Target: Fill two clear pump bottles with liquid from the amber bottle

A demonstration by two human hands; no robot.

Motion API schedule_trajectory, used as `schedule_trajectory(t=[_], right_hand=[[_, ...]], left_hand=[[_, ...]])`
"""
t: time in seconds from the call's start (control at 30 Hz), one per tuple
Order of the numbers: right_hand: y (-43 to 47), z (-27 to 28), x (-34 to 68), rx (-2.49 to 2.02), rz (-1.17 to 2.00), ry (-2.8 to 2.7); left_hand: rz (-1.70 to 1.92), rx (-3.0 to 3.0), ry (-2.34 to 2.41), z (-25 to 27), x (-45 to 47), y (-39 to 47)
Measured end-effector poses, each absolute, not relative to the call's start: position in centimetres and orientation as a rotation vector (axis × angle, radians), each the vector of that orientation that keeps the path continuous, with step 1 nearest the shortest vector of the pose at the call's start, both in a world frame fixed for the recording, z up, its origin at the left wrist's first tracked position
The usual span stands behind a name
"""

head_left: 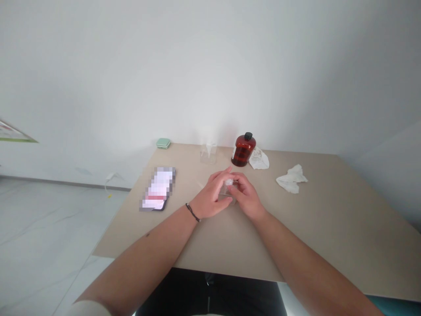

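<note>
Both hands meet over the middle of the table around a small clear plastic container (223,192) with a whitish, rounded top. My left hand (210,198) curves around its left and far side, thumb stretched along the near side. From the right, my right hand (249,197) closes on the top, with thumb and index finger near a small shiny part. The fingers hide much of the container, so its exact kind does not show. Just beyond the hands stands a dark red-brown bottle (243,150) with a black cap.
A clear box (208,154) with a white cone-shaped piece is at the table's back edge. Crumpled tissues (292,179) lie to the right, another tissue (259,159) beside the bottle. A phone (158,188) and a green case (163,143) are on the left. A wall borders the back.
</note>
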State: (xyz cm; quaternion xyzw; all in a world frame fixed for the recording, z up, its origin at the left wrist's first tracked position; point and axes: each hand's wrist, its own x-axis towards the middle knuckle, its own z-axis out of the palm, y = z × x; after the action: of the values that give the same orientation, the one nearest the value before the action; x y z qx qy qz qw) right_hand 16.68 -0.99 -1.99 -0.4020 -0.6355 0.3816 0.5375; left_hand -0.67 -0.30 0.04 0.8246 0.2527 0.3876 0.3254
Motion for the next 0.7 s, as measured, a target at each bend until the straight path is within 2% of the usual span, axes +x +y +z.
schedule_trajectory(t=[0.7], right_hand=[[-0.81, -2.35, 16.38, -0.977, 0.945, -1.463]], left_hand=[[1.016, 2.143, 0.660, -0.20, -0.69, -0.24]])
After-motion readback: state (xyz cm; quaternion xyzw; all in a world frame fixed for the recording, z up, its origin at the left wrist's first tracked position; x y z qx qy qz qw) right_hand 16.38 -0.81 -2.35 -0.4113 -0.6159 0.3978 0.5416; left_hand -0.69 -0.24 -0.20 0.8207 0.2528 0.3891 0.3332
